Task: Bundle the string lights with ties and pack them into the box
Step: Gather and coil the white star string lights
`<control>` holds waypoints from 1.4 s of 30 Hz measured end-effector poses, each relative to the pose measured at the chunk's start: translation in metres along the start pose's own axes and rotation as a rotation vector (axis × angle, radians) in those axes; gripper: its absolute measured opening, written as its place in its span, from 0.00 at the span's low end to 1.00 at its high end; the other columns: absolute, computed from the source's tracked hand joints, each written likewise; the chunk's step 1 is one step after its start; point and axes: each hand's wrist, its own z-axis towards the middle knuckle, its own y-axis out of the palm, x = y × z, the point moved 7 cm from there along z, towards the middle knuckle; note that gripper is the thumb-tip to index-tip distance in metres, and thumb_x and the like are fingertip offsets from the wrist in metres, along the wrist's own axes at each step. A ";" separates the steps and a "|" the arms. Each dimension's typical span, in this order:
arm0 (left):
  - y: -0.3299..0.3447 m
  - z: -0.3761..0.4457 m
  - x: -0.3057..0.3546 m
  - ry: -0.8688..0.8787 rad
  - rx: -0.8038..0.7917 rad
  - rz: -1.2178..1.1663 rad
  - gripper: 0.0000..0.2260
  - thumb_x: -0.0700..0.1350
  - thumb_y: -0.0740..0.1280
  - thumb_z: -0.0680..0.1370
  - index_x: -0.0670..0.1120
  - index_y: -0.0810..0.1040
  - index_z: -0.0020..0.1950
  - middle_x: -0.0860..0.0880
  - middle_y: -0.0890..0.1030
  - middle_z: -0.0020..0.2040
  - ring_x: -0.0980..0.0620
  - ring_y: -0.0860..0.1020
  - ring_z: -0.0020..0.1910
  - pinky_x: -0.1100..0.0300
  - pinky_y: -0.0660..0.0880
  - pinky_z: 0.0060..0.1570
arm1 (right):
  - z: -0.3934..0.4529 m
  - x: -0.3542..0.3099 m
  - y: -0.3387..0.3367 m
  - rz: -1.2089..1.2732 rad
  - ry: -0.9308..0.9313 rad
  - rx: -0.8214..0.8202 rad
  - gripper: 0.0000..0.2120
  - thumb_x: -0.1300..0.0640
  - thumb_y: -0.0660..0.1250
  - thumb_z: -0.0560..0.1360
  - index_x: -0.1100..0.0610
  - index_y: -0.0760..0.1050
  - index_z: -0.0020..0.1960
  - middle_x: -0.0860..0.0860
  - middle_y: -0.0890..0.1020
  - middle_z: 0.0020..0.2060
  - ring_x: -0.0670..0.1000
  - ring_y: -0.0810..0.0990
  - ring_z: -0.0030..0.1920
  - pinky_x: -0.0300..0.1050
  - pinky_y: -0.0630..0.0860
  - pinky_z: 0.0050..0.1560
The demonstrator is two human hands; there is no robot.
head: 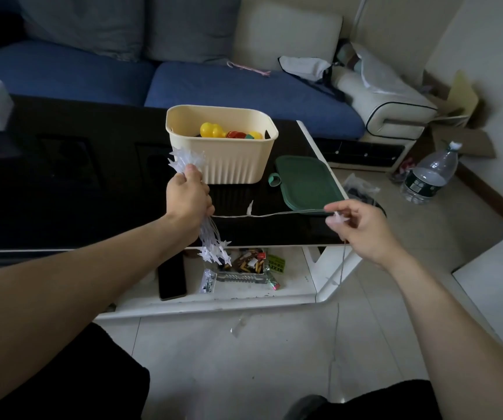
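My left hand (189, 197) grips a gathered bundle of white star-shaped string lights (214, 248); stars stick out above the fist and hang below it. One strand (274, 214) runs taut to the right, where my right hand (357, 228) pinches it at a star. From there the wire drops to the floor. Behind my left hand stands the cream ribbed box (232, 159), open, with yellow and red toys inside. Its green lid (307, 184) lies flat to the right of the box on the black table top (92, 192).
The table's lower white shelf (244, 295) holds a black phone (172, 278), a glass ashtray and small packets. A water bottle (430, 174) stands on the floor at right. A blue sofa (229, 86) runs behind the table.
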 end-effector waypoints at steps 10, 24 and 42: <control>0.001 -0.001 -0.002 0.012 -0.029 0.012 0.16 0.49 0.51 0.86 0.46 0.64 0.40 0.48 0.64 0.30 0.52 0.63 0.25 0.57 0.66 0.26 | -0.010 -0.028 0.026 0.502 0.076 -0.114 0.12 0.52 0.71 0.71 0.61 0.83 0.46 0.51 0.82 0.35 0.48 0.77 0.33 0.37 0.76 0.31; 0.033 -0.018 -0.025 -0.105 -0.298 0.113 0.12 0.47 0.55 0.85 0.42 0.68 0.45 0.44 0.73 0.33 0.47 0.72 0.28 0.53 0.73 0.31 | -0.005 -0.064 0.098 0.471 -0.017 -0.165 0.06 0.58 0.75 0.72 0.55 0.85 0.48 0.61 0.86 0.45 0.50 0.82 0.35 0.42 0.81 0.36; 0.059 -0.045 -0.061 -0.279 -0.620 0.298 0.11 0.47 0.54 0.84 0.42 0.70 0.48 0.48 0.63 0.28 0.53 0.58 0.23 0.60 0.53 0.29 | 0.001 -0.048 0.098 0.452 0.130 0.149 0.13 0.54 0.81 0.66 0.59 0.81 0.43 0.56 0.86 0.33 0.50 0.84 0.31 0.44 0.82 0.34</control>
